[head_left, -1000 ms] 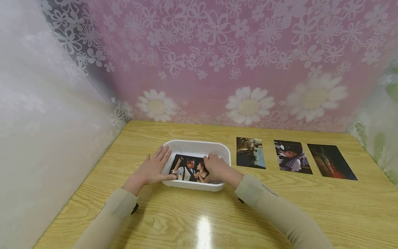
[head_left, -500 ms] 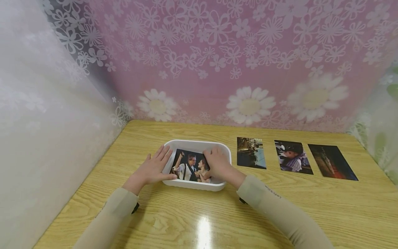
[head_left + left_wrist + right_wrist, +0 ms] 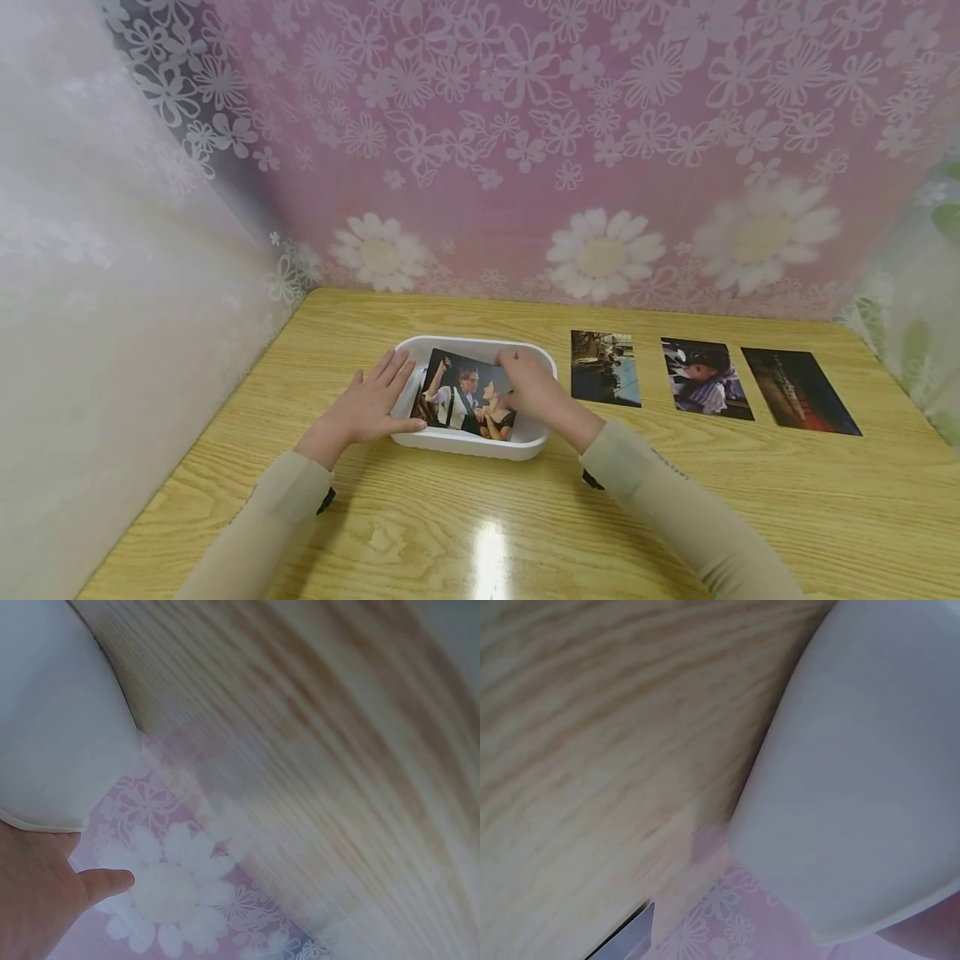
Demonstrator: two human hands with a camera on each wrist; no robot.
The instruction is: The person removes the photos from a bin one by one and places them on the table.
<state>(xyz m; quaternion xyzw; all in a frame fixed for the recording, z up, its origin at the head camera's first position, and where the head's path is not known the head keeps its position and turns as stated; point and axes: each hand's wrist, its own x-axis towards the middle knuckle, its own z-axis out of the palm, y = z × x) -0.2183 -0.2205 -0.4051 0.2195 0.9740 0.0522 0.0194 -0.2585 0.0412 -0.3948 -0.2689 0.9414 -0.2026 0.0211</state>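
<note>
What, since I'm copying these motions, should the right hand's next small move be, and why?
Probably lift the photo gently clear of the tray: the right hand grips its right side, it is not yet out, and the left hand rests on the tray's left side, which should keep the tray steady.

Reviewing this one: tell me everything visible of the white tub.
The white tub is a shallow, open-topped rounded rectangle, apparently smooth plastic, rimmed all round. It stands upright on the wood-grain table. The left hand rests along its left side; the right hand reaches inside, gripping a photo print that partly hides its floor.
</note>
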